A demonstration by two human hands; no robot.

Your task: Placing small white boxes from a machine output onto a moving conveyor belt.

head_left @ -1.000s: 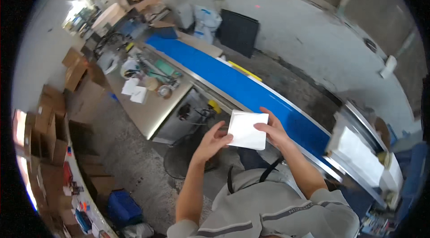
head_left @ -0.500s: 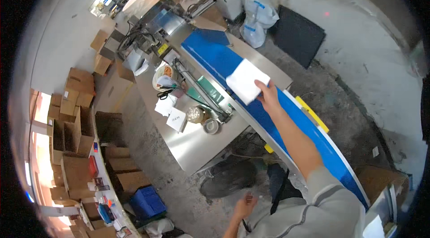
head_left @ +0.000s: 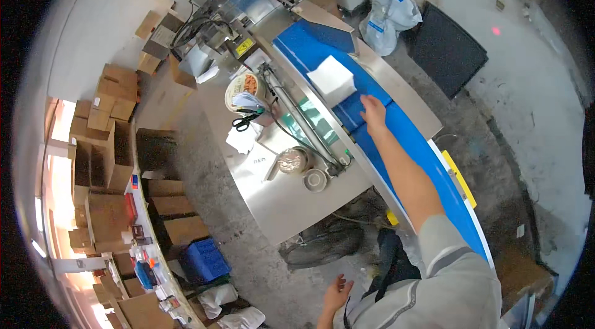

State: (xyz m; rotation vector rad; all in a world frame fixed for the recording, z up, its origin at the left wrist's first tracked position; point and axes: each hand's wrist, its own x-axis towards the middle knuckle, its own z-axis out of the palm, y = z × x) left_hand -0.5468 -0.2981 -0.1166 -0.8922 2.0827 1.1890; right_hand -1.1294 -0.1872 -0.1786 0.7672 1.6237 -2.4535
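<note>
A white box-like packet lies on the blue conveyor belt, its top face plain white. Just short of its near right corner is my right hand, reached out over the belt with loosely extended fingers and nothing in them. A narrow strip of blue seems to part the fingertips from the packet. Low in the picture, in front of my body and above the floor, hangs my left hand. Its fingers are slightly curled and apart, holding nothing.
Left of the belt, a steel table carries scissors, a round tub, a tape roll and a small round dish. A machine stands at the belt's far end. Cardboard boxes and a blue crate are at left.
My right hand has let go of the white packet, which now rests farther up the belt. The whole view has shifted somewhat. My left hand stays low and empty.
</note>
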